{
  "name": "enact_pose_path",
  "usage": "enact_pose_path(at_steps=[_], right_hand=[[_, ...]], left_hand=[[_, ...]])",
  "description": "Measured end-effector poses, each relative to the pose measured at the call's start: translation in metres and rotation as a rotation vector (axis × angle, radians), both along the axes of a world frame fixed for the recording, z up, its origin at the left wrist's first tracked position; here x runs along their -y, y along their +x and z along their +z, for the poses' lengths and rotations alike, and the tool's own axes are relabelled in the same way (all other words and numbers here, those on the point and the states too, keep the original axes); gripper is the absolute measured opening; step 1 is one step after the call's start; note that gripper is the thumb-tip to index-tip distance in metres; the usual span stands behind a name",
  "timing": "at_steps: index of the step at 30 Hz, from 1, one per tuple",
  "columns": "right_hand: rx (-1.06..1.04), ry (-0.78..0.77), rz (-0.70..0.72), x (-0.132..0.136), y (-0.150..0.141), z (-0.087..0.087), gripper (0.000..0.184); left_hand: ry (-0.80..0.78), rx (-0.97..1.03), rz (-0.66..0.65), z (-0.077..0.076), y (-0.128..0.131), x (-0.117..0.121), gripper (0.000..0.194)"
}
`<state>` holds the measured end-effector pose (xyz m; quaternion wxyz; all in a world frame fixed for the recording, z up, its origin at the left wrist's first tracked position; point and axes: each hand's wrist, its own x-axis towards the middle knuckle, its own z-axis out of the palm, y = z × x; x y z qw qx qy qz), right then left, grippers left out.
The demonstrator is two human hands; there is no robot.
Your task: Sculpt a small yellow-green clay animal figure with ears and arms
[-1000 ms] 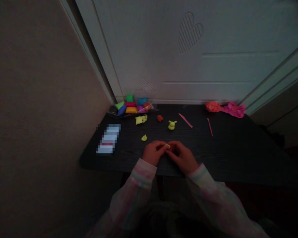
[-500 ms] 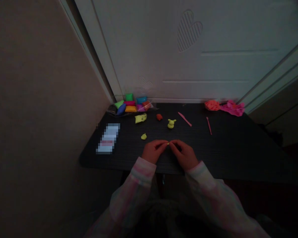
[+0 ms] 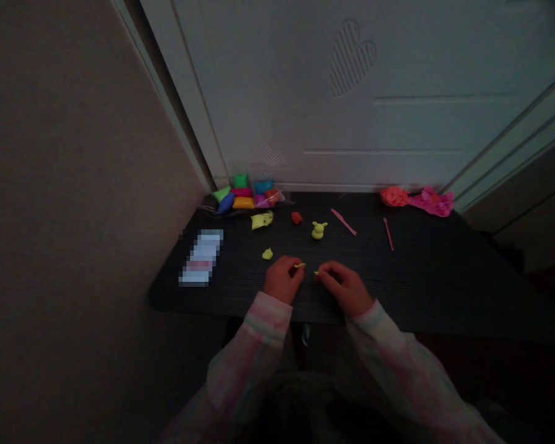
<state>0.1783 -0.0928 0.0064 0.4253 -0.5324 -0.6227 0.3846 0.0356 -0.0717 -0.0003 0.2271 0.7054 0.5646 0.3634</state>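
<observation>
Two hands apart, yellow bits pinched, table edge

The light is dim and soft, greyish across the door; the lower right sinks into near-black. Fine detail on the tabletop is murky, and coarse pixel blocks cover a bright rectangle.
</observation>
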Motion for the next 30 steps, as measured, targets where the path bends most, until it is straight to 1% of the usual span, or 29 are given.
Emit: enact_pose_path(at_steps=[2,5,8,12,14,16,18,20,23,25,30], right_hand=[[-0.14,-0.01,-0.002,0.0,0.003,-0.001,0.018],[-0.233,-0.024,-0.078,-0.001,0.003,-0.003,0.019],[-0.213,-0.043,-0.123,-0.003,0.001,-0.005,0.022],[-0.147,-0.022,-0.12,-0.003,-0.002,-0.006,0.027],[-0.119,-0.008,-0.117,-0.003,-0.002,-0.007,0.027],[-0.157,-0.003,-0.107,-0.003,-0.002,-0.008,0.027],[-0.237,-0.032,-0.076,-0.003,-0.002,-0.008,0.03],[-0.275,-0.083,-0.046,-0.003,-0.002,-0.007,0.034],[-0.22,-0.146,-0.032,-0.002,-0.003,-0.004,0.03],[-0.193,-0.158,-0.037,-0.002,-0.003,-0.002,0.028],[-0.11,-0.058,-0.13,-0.002,-0.003,-0.003,0.032]], left_hand=[[-0.008,-0.036,0.07,-0.002,0.0,-0.002,0.011],[-0.016,-0.078,0.084,-0.005,-0.001,-0.003,0.012],[0.016,-0.146,0.078,-0.006,-0.003,-0.003,0.017],[0.103,-0.258,0.014,-0.007,-0.011,-0.007,0.009],[0.128,-0.279,-0.01,-0.009,-0.015,-0.009,0.01],[0.15,-0.289,0.0,-0.01,-0.018,-0.01,0.012],[0.172,-0.303,0.015,-0.011,-0.019,-0.011,0.015],[0.18,-0.318,0.015,-0.012,-0.019,-0.011,0.017],[0.188,-0.327,-0.006,-0.012,-0.019,-0.011,0.02],[0.2,-0.333,-0.012,-0.012,-0.018,-0.01,0.02],[0.206,-0.334,0.009,-0.011,-0.017,-0.009,0.019]])
